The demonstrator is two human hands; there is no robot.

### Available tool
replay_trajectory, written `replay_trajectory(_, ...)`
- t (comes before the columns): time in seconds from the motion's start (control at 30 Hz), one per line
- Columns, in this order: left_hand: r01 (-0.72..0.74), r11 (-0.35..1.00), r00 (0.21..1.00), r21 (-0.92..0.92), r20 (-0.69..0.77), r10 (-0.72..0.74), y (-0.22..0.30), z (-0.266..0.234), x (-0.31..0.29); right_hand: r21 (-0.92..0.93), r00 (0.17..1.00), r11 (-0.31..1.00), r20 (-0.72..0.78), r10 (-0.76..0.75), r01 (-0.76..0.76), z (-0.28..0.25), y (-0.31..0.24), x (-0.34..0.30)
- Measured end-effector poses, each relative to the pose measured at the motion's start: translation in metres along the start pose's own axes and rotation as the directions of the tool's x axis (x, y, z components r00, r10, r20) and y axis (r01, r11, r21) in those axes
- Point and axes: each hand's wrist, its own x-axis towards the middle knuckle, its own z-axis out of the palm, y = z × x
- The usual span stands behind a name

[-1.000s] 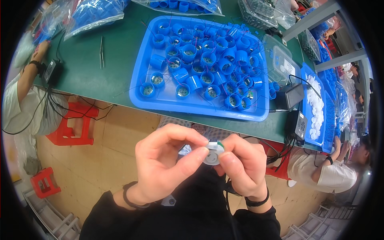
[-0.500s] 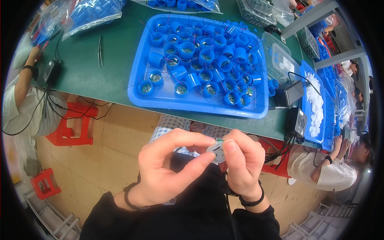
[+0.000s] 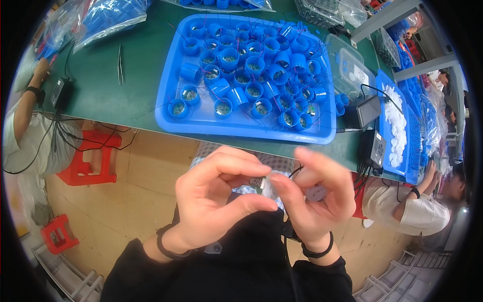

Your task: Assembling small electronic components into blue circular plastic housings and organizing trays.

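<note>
My left hand (image 3: 214, 194) pinches a small green circuit board (image 3: 258, 182) backed by a translucent whitish disc (image 3: 270, 186), between thumb and index finger. The piece is turned nearly edge-on. My right hand (image 3: 322, 194) has its thumb against the disc's right side, with its blurred index finger lifted away. A second white disc with small holes (image 3: 316, 193) shows inside the right hand's curled fingers. Beyond my hands, a blue tray (image 3: 241, 132) on the table holds many blue cups (image 3: 223, 107) with circuit boards and thin wires inside.
Metal tweezers (image 3: 120, 64) lie on the green table (image 3: 136, 95) left of the tray. To the right are a clear plastic box (image 3: 347, 65), a black device (image 3: 372, 151) and a tray of white parts (image 3: 397, 131). Co-workers sit at both sides, near red stools (image 3: 88, 161).
The disc has turned from face-on to nearly edge-on, exposing the circuit board. My right index finger has lifted off, and a second disc shows in that hand. The view has shifted slightly.
</note>
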Motion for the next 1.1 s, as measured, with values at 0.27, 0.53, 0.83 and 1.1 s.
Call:
replay_trajectory(0.27,-0.049,0.998,0.999,0.027,-0.014,0.049,0.004,-0.001,0.001,0.177,0.928,0.978,0.372,0.038,-0.111,-0.02,0.002,0.011)
replay_trajectory(0.53,0.042,0.997,0.996,0.057,-0.081,-0.038,0.011,-0.001,0.0,0.161,0.944,0.987,0.327,-0.033,-0.022,-0.015,0.008,0.009)
replay_trajectory(0.83,-0.086,0.942,0.995,0.324,-0.024,0.099,0.022,-0.003,-0.003,0.322,0.889,0.927,0.458,0.024,-0.191,-0.022,0.008,0.01)
replay_trajectory(1.1,-0.104,0.904,0.993,0.416,-0.015,0.121,0.028,0.001,-0.004,0.306,0.924,0.911,0.345,0.163,-0.275,-0.02,-0.006,0.011)
